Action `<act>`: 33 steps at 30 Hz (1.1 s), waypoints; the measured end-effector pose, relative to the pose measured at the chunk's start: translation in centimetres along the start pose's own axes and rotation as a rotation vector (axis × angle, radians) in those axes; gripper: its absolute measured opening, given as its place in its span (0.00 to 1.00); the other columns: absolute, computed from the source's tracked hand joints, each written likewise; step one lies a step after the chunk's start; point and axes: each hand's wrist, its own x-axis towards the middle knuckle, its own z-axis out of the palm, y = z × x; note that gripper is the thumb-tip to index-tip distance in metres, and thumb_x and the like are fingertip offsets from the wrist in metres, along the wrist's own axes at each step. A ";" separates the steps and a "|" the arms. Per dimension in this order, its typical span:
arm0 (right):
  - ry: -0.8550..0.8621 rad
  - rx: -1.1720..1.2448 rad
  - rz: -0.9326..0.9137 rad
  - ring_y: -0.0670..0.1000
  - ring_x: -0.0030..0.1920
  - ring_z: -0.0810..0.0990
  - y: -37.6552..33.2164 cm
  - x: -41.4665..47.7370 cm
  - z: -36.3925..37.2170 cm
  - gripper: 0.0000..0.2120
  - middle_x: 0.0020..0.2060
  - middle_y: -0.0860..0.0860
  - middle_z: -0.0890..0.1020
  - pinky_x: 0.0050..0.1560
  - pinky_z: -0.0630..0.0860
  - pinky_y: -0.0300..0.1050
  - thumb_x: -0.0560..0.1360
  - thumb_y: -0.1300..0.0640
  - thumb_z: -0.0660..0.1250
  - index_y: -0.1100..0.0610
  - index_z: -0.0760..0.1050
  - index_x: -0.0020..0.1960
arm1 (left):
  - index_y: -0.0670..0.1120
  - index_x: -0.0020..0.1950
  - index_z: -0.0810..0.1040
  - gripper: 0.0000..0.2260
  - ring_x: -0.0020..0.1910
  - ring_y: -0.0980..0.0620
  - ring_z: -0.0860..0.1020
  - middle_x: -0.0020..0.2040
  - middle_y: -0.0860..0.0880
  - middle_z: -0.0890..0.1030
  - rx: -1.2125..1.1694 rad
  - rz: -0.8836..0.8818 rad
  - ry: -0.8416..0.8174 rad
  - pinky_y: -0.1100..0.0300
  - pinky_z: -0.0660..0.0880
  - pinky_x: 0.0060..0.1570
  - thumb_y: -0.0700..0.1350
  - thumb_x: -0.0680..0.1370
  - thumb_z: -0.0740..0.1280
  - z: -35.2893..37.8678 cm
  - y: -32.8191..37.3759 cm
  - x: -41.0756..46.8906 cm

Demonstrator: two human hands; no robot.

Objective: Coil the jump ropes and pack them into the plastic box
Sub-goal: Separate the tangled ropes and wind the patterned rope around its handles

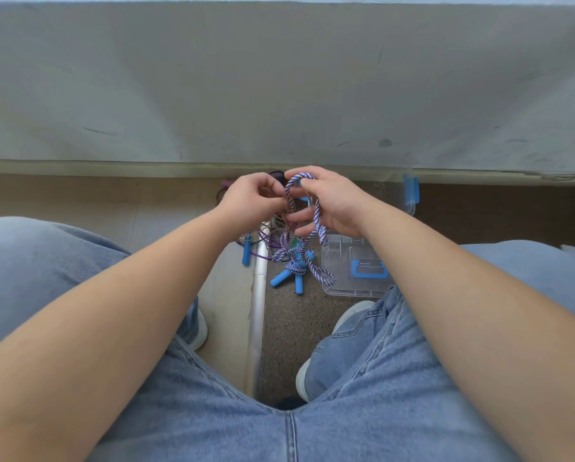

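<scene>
Head view: left hand [252, 199] has its fingers curled, pinching the braided purple-white rope [316, 215]. Right hand [334, 203] has its fingers curled round a loop of the same rope. The rope hangs near vertical to a knotted bundle on the floor [292, 328]. Its two blue handles [281, 278] splay toward the person, just left of the clear lid [342, 278]. A second rope, a thin purple cord [262, 240], shows one blue handle. Count: two ropes, one lid.

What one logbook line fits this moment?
stage: coiling | left hand: pinches braided rope | right hand: grips same rope | blue handles: below hands | clear lid: on floor
</scene>
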 end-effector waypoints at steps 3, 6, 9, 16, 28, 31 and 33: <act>0.059 -0.060 -0.002 0.59 0.38 0.86 -0.1 -0.1 -0.2 0.13 0.54 0.53 0.81 0.36 0.82 0.53 0.86 0.56 0.51 0.51 0.73 0.62 | 0.51 0.41 0.82 0.05 0.41 0.44 0.84 0.39 0.47 0.85 -0.081 -0.069 0.056 0.44 0.82 0.50 0.42 0.69 0.73 -0.5 -0.3 0.4; 0.137 -0.045 -0.044 0.56 0.33 0.83 -0.2 0.1 -0.7 0.13 0.51 0.55 0.83 0.29 0.74 0.43 0.86 0.56 0.51 0.51 0.75 0.57 | 0.47 0.46 0.80 0.06 0.40 0.45 0.84 0.43 0.43 0.84 -0.218 -0.152 0.117 0.44 0.82 0.50 0.36 0.77 0.67 -0.6 -0.3 0.5; 0.177 -0.019 -0.093 0.53 0.36 0.78 -0.2 0.4 -0.9 0.13 0.47 0.56 0.84 0.32 0.71 0.43 0.85 0.58 0.53 0.51 0.77 0.53 | 0.45 0.49 0.77 0.12 0.29 0.51 0.78 0.51 0.39 0.82 -0.376 -0.241 0.194 0.48 0.81 0.45 0.32 0.79 0.58 -0.5 -0.3 0.8; 0.209 0.150 -0.155 0.55 0.63 0.77 -0.5 0.2 -0.9 0.14 0.53 0.53 0.83 0.46 0.81 0.63 0.81 0.63 0.57 0.52 0.80 0.49 | 0.43 0.59 0.78 0.20 0.27 0.51 0.73 0.39 0.45 0.76 -0.492 -0.350 0.287 0.62 0.73 0.27 0.31 0.77 0.52 -1.3 0.4 0.7; 0.281 0.432 -0.184 0.54 0.29 0.73 -1.3 0.1 -2.4 0.15 0.26 0.54 0.72 0.33 0.68 0.43 0.79 0.66 0.49 0.59 0.74 0.50 | 0.49 0.40 0.79 0.16 0.28 0.51 0.78 0.30 0.50 0.79 0.117 -0.092 0.149 0.57 0.78 0.36 0.56 0.81 0.61 -0.4 -1.6 0.6; 0.289 0.132 -0.057 0.51 0.26 0.65 -1.0 0.1 -2.2 0.16 0.24 0.53 0.67 0.31 0.59 0.39 0.77 0.66 0.49 0.58 0.75 0.49 | 0.49 0.38 0.78 0.15 0.30 0.47 0.78 0.25 0.52 0.77 -0.196 -0.201 0.292 0.47 0.81 0.46 0.54 0.79 0.61 -1.6 -1.7 1.6; 0.238 -0.149 0.008 0.51 0.25 0.64 -0.8 -0.1 -1.8 0.18 0.27 0.55 0.69 0.28 0.59 0.37 0.75 0.68 0.50 0.57 0.77 0.52 | 0.48 0.40 0.78 0.13 0.34 0.47 0.78 0.28 0.52 0.77 -0.385 -0.209 0.295 0.52 0.81 0.42 0.51 0.81 0.61 -2.1 -1.3 2.0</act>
